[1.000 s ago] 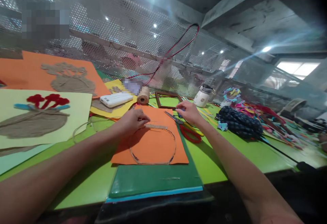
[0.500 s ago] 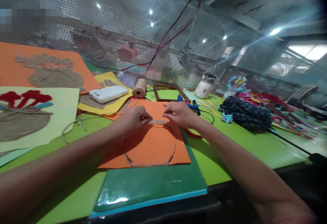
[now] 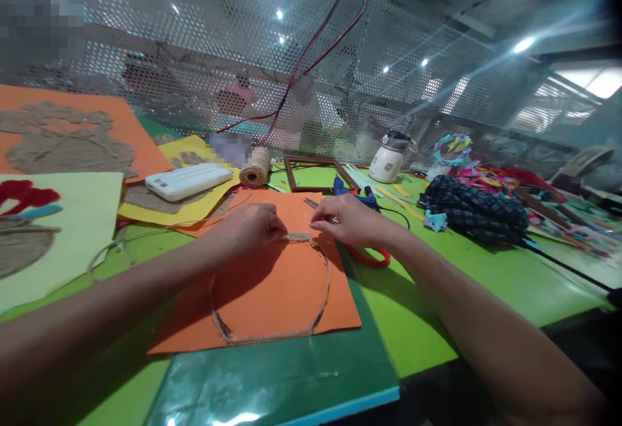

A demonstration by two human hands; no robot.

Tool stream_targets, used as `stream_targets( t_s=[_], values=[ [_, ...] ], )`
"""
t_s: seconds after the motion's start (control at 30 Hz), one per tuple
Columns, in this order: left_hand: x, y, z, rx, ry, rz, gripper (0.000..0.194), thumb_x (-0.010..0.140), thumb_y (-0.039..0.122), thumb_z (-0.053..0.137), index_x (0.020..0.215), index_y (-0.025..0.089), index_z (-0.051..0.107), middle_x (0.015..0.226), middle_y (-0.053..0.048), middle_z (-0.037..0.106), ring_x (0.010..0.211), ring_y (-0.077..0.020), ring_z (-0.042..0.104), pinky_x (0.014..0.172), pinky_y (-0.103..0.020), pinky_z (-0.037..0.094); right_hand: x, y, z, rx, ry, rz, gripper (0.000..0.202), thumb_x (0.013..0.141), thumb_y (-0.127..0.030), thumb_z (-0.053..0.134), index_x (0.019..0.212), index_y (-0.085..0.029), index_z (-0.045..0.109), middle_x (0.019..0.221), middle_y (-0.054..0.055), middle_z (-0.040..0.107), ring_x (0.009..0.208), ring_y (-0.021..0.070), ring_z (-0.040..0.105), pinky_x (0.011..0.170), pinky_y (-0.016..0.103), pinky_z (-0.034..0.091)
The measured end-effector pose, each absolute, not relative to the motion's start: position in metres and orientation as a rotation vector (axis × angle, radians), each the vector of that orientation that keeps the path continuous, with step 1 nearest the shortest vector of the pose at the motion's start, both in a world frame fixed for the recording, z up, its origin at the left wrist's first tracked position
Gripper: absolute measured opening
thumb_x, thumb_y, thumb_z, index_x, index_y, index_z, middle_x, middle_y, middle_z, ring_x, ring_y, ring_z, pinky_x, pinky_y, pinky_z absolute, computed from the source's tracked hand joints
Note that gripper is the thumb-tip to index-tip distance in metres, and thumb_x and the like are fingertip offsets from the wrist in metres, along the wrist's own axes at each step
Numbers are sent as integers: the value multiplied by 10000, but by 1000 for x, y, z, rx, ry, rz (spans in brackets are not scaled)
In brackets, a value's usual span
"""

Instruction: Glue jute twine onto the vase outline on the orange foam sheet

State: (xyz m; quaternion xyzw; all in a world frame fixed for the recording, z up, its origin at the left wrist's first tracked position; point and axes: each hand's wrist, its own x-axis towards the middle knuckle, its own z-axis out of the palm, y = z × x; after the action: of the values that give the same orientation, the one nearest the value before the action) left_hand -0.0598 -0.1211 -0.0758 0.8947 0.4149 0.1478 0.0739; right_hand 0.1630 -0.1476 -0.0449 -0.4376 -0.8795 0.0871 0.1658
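An outline of jute twine [image 3: 326,283] lies on a sheet of orange paper [image 3: 276,296], shaped like a rounded pot. At its top is a short band of twine strands [image 3: 297,237] laid side by side. My left hand [image 3: 255,224] has its fingers pinched at the left end of this band. Just right of the band, my right hand [image 3: 343,219] hovers with fingers bent together; what they hold, if anything, is hidden. Scissors with red handles [image 3: 372,257] lie partly beneath that hand, a blade tip poking out beyond it.
Under the paper is a green board [image 3: 272,387]. Behind stand a twine spool [image 3: 255,168], a blue glue gun [image 3: 340,186], a wooden frame [image 3: 289,177] and a white bottle [image 3: 386,164]. Left are a white power bank [image 3: 189,180] and twine pictures; right, a folded umbrella [image 3: 471,212].
The view has shifted, so the orange paper sits lower and nearer. My right hand has moved slightly away from the band's right end. My left hand stays at the left end.
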Motion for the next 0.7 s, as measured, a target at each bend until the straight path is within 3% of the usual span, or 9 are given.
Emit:
stream_targets(
  t_s=[0.27, 0.47, 0.7],
  values=[
    [-60, -130, -92, 2675, 1277, 620, 276, 800, 306, 536, 686, 219, 772, 685, -37, 643, 595, -138, 503, 570, -278, 323, 164, -151, -45, -1210, -2581, 191, 184, 863, -75, 585, 876, -144, 754, 910, 86, 740, 849, 184, 651, 734, 273, 447],
    [-63, -127, -87, 2712, 1208, 577, 234, 782, 282, 562, 755, 229, 788, 699, -27, 626, 609, -130, 511, 577, -272, 313, 159, -155, -41, -1358, -2776, 193, 329, 835, -8, 540, 1055, -138, 748, 1029, 117, 733, 966, 222, 647, 788, 284, 437],
    [-65, -127, -90, 2806, 1094, 663, 257, 824, 271, 542, 786, 232, 793, 703, -39, 607, 671, -149, 533, 597, -272, 329, 157, -153, -44, -1371, -2826, 155, 405, 813, 13, 548, 1125, -163, 738, 1019, 115, 731, 928, 227, 636, 700, 283, 408]
  ],
)
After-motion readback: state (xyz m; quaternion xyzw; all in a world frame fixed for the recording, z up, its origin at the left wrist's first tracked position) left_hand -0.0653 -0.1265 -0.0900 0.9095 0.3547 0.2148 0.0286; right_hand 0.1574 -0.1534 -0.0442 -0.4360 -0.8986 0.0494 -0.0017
